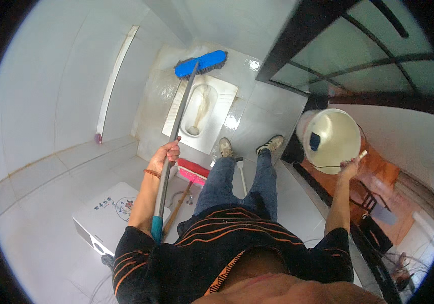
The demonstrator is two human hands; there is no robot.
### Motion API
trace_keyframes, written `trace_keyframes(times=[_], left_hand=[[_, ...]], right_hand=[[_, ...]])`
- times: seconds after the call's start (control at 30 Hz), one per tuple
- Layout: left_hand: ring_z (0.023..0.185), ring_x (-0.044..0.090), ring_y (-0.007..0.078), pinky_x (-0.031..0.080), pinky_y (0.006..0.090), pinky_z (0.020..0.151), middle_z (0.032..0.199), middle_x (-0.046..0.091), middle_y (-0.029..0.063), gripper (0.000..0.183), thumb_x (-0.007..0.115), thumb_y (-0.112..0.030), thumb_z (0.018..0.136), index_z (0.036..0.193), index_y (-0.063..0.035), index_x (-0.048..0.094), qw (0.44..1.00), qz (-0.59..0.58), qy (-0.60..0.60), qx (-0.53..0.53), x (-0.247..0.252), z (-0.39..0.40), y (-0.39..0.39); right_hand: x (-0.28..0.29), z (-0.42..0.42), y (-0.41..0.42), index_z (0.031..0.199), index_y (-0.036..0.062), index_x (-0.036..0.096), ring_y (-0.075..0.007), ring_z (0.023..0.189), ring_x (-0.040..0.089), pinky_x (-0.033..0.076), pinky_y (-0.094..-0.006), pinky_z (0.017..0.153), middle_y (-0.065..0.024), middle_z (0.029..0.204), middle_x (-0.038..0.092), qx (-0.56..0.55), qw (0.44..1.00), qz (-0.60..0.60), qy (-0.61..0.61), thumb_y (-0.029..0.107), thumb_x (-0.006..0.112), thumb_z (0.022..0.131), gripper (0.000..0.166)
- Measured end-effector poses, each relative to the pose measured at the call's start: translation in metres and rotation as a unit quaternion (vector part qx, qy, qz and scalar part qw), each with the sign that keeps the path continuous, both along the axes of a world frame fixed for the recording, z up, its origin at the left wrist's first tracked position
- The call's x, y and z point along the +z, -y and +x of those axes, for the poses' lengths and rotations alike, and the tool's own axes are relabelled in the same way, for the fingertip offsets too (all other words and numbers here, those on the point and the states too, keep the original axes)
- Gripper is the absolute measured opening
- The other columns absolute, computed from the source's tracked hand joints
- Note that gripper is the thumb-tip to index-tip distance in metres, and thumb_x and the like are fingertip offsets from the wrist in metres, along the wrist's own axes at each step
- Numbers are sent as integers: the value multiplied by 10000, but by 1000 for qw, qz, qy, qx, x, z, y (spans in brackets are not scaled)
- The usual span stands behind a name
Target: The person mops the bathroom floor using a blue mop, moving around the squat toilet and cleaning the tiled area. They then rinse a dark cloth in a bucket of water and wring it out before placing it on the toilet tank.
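My left hand (166, 155) grips the grey pole of a long-handled floor brush (201, 64), whose blue head with dark bristles rests on the wet tiles just beyond the squat toilet (232, 89). The pole passes over the toilet's left part, and its teal end lies near my upper arm. Off to the right, my right hand (350, 168) is closed on the white grip of the wire handle of a pale plastic bucket (340, 131). The bucket is tilted, its mouth towards me, with a dark blue patch visible inside.
A red and pink broom (193, 171) with a wooden handle lies left of my legs. Between my legs is a thin white-handled brush (240, 164). A white box-shaped appliance (107, 205) hangs at the left wall. On the right stand a dark-framed glass door (315, 49) and a doorway sill.
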State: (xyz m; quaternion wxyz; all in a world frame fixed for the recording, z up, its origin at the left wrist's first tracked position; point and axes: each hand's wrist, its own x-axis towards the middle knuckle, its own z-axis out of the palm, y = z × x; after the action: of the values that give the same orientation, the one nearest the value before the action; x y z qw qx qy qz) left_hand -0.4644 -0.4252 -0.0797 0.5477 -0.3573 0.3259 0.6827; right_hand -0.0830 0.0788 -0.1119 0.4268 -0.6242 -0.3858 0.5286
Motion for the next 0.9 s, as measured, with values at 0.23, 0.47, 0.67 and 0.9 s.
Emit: trace_keyframes(times=[0.23,0.47,0.67,0.9], left_hand=[[405,308,38,277,164,325,544,344,-26,174,451,-85,829,1001,-58,449,996,-20,-17,83,37,24,13],[418,356,51,326,185,343,600,403,-4,280,501,-162,817,1053,-37,420,985,-134,-25,107,30,54,58],[410,370,66,325,198,358,573,438,-4,234,580,-219,768,829,-37,446,843,-439,-202,-237,-3,39,24],[372,330,84,287,209,333,490,400,-9,242,502,-106,780,567,-120,388,978,-171,-77,-97,25,-56,31]], right_hand=[[-32,-147,39,828,89,467,-55,511,338,326,-199,451,45,632,352,284,950,-117,-49,283,443,852,197],[-42,-268,88,822,53,507,-42,532,355,318,-183,476,44,640,408,450,874,-176,-41,320,493,823,268],[-48,-356,102,751,44,496,-46,511,370,314,-185,472,25,629,428,610,776,-159,-38,305,473,831,274],[-68,-342,143,706,39,518,-62,450,398,328,-204,440,16,537,426,656,748,-101,24,308,474,822,297]])
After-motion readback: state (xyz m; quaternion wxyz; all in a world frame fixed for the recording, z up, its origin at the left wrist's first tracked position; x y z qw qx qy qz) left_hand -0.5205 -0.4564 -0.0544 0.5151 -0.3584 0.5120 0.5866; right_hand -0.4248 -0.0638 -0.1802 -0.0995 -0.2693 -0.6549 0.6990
